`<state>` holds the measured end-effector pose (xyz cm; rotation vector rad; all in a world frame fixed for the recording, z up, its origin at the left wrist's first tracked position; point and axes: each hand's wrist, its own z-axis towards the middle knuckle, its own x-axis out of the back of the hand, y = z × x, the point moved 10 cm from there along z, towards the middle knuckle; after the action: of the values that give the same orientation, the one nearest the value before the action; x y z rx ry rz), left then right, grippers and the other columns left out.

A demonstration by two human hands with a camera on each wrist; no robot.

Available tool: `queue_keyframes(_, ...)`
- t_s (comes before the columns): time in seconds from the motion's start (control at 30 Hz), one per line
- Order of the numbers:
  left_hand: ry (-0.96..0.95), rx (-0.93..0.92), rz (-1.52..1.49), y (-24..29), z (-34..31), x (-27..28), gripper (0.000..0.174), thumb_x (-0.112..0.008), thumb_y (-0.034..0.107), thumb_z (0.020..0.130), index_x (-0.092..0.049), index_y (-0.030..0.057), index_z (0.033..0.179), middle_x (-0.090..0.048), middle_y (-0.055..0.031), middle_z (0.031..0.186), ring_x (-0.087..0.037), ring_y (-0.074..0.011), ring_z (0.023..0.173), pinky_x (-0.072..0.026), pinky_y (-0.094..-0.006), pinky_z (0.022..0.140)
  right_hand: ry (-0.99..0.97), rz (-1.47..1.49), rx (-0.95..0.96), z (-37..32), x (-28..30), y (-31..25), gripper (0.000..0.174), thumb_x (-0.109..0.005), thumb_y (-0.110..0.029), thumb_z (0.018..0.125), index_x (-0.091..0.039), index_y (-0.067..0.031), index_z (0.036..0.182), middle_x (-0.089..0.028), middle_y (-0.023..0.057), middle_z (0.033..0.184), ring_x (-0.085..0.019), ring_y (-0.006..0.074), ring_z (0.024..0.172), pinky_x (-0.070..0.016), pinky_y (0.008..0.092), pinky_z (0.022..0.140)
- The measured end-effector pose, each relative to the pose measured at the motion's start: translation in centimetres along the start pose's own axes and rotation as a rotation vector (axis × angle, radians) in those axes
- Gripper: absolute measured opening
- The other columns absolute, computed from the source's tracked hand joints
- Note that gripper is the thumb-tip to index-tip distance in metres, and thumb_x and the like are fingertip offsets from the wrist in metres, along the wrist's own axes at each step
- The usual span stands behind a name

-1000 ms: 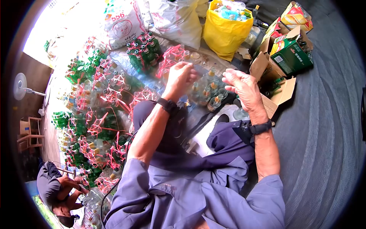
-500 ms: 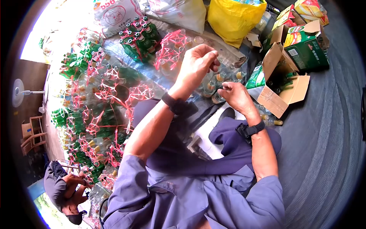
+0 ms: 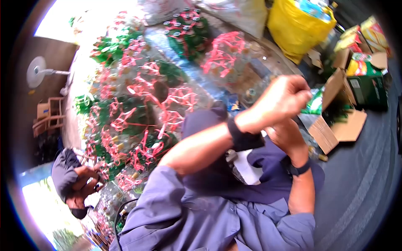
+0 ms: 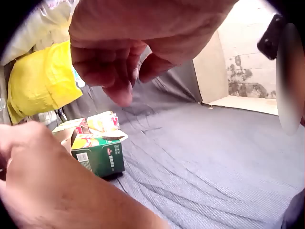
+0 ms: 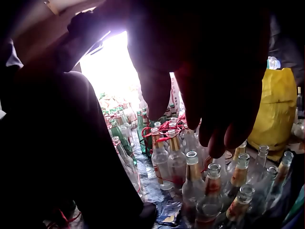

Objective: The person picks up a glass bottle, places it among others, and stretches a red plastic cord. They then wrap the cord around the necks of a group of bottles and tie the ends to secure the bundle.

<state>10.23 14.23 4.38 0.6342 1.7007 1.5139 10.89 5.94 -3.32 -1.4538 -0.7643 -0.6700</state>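
Note:
My left hand point(image 3: 284, 100) reaches across to the right in the head view, passing above my right hand point(image 3: 289, 140). In the left wrist view its fingers point(image 4: 119, 93) bend loosely, with a gap to the thumb and nothing seen between them. The right wrist view shows the fingers point(image 5: 217, 143) of my right hand hanging down, dark against the light, with nothing seen in them. Beyond those fingers stand several clear glass bottles point(image 5: 209, 193) with gold neck labels. An open cardboard box point(image 3: 351, 125) with green bottles inside lies to the right of both hands.
Clear and green bottle bundles tied with pink plastic string point(image 3: 226, 50) cover the left side. A yellow sack point(image 3: 293, 27) and a green carton point(image 3: 370, 88) stand at the far right. Another person point(image 3: 69, 175) crouches at lower left. Dark sheeting point(image 3: 356, 180) covers the floor.
My left hand has swung right, from over the bottles to above the right hand. The right hand has moved right and lower. The head view has turned, shifting the surroundings.

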Motion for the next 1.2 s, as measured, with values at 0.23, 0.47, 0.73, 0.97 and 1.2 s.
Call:
queue_keyframes(0.23,0.003,-0.158,0.229,0.8,-1.2,-3.7,0.016,-0.061,0.013,0.077,-0.063,-0.0023,0.084,-0.061,-0.0203,0.072,-0.063,-0.0326,0.069,-0.0492,-0.0409,0.064,0.006,0.18,0.042,-2.7,-0.7,0.0,0.049,-0.062,-0.02,0.09,-0.047,-0.0022,0.133,-0.056,0.0174,0.128,-0.051,0.0313,0.122,-0.0393,0.0395,0.102)
queue_keyframes(0.47,0.078,-0.097,0.339,-1.3,-1.2,-4.0,0.018,-0.06,0.014,0.076,-0.064,-0.0018,0.083,-0.064,-0.0237,0.077,-0.063,-0.0406,0.078,-0.0497,-0.0464,0.072,-0.104,-0.073,0.068,-3.2,-1.7,-0.3,0.044,-0.056,-0.014,0.091,-0.049,-0.0028,0.133,-0.056,0.0163,0.13,-0.052,0.0278,0.122,-0.0388,0.0367,0.104)
queue_keyframes(0.73,0.054,-0.175,0.394,-1.5,-2.2,-4.7,0.019,-0.059,0.015,0.073,-0.064,-0.0017,0.081,-0.063,-0.0242,0.075,-0.062,-0.042,0.076,-0.0493,-0.0487,0.07,-0.085,-0.171,0.214,-3.1,-2.2,-0.9,0.047,-0.055,-0.011,0.09,-0.047,-0.0046,0.136,-0.055,0.0132,0.133,-0.05,0.0254,0.125,-0.0354,0.0345,0.108)
queue_keyframes(0.97,-0.024,-0.177,0.278,2.4,-4.1,-1.2,0.023,-0.059,0.016,0.077,-0.064,-0.0038,0.088,-0.065,-0.0215,0.08,-0.065,-0.0338,0.078,-0.0509,-0.042,0.072,-0.08,0.01,0.137,-1.2,-2.2,-1.9,0.036,-0.063,-0.019,0.086,-0.057,0.0032,0.114,-0.063,0.0239,0.107,-0.059,0.0383,0.105,-0.0462,0.044,0.09)
queue_keyframes(1.2,0.288,-0.031,0.472,3.9,-14.2,18.4,0.016,-0.061,0.016,0.093,-0.063,-0.0001,0.097,-0.063,-0.0017,0.082,-0.058,-0.0086,0.075,-0.0496,-0.0264,0.068,-0.122,-0.309,0.034,-0.8,-1.2,-4.0,0.033,-0.069,-0.021,0.081,-0.058,0.0015,0.102,-0.062,0.0215,0.089,-0.061,0.0389,0.087,-0.0493,0.0462,0.076)
